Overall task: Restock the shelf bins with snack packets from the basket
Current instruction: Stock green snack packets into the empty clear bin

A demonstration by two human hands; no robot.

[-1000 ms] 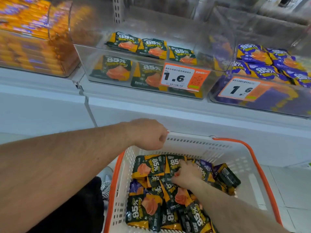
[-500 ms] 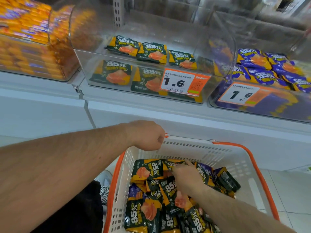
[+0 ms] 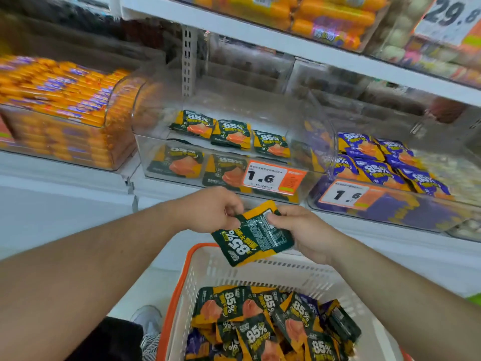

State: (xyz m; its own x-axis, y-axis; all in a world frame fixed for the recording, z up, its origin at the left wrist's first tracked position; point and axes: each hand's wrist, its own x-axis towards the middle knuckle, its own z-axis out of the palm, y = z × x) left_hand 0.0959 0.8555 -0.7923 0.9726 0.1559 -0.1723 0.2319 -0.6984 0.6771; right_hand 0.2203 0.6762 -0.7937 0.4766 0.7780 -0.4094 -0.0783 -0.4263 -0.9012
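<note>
Both the left hand (image 3: 213,209) and right hand (image 3: 302,230) pinch 2 green snack packets (image 3: 253,237) above the basket (image 3: 260,269), below the green bin (image 3: 221,152); light, floppy, slick foil, best held by the edges

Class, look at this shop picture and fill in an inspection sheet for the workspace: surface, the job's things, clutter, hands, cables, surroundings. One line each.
Surface: white shelf carrying clear bins.
Job's things: green packets held above the basket, which holds more green and some purple packets; middle bin part-filled with green ones; purple bin to its right.
Clutter: nothing seen.
Hands: left hand and right hand both pinch the green packets.
Cables: nothing seen.
Surroundings: orange sausage bin at left; price tags reading 1.6; upper shelf with a 29.8 tag.
</note>
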